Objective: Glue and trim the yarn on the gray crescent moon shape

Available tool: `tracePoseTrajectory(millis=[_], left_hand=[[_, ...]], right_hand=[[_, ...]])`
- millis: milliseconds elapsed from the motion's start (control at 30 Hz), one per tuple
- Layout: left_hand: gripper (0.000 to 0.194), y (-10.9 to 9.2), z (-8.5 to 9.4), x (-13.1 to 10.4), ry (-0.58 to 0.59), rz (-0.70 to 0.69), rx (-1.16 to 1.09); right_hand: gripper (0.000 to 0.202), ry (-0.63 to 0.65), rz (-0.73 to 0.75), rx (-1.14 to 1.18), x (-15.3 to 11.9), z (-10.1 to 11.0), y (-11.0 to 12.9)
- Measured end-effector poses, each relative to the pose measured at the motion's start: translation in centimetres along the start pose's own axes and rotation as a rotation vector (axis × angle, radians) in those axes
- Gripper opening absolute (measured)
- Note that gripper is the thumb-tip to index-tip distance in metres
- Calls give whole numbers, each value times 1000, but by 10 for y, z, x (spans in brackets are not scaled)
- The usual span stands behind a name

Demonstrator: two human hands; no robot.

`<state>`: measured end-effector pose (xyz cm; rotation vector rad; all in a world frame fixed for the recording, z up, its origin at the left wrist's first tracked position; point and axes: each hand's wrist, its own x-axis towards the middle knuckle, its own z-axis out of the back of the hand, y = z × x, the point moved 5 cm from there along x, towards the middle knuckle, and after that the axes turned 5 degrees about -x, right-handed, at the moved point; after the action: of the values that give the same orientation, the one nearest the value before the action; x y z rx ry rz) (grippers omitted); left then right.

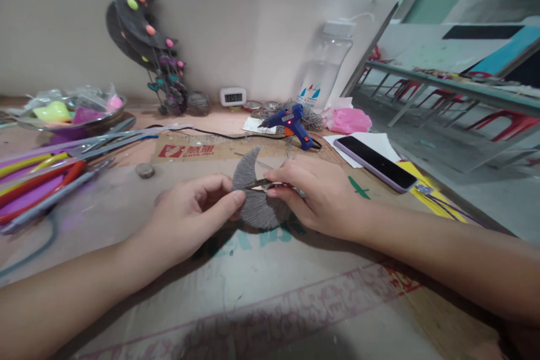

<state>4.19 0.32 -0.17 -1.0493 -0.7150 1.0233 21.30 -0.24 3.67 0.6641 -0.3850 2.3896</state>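
A crescent moon shape (262, 212) wrapped in grey yarn is held just above the cardboard, in the middle of the head view. My left hand (192, 216) pinches its left edge between thumb and fingers. On the other side, my right hand (327, 194) is closed on a slim dark tool (257, 183), which looks like tweezers. Its tip lies against the inner curve of the crescent, near my left fingertips. My right fingers cover the rest of the tool and the crescent's right end.
A blue glue gun (291, 122) with a lit red light stands behind my hands. Right of it lies a phone (375, 163); a water bottle (323, 67) stands behind. Pliers and scissors (46, 180) lie left, before a bowl (113, 112) of bagged materials. A decorated crescent (139, 25) hangs on the wall.
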Motion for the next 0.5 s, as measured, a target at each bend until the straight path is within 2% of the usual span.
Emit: tracePoseTrajectory(millis=[500], left_hand=[[31,1,-2,2,44,-10,35]], right_hand=[[19,-41,56,8,1,1,6]])
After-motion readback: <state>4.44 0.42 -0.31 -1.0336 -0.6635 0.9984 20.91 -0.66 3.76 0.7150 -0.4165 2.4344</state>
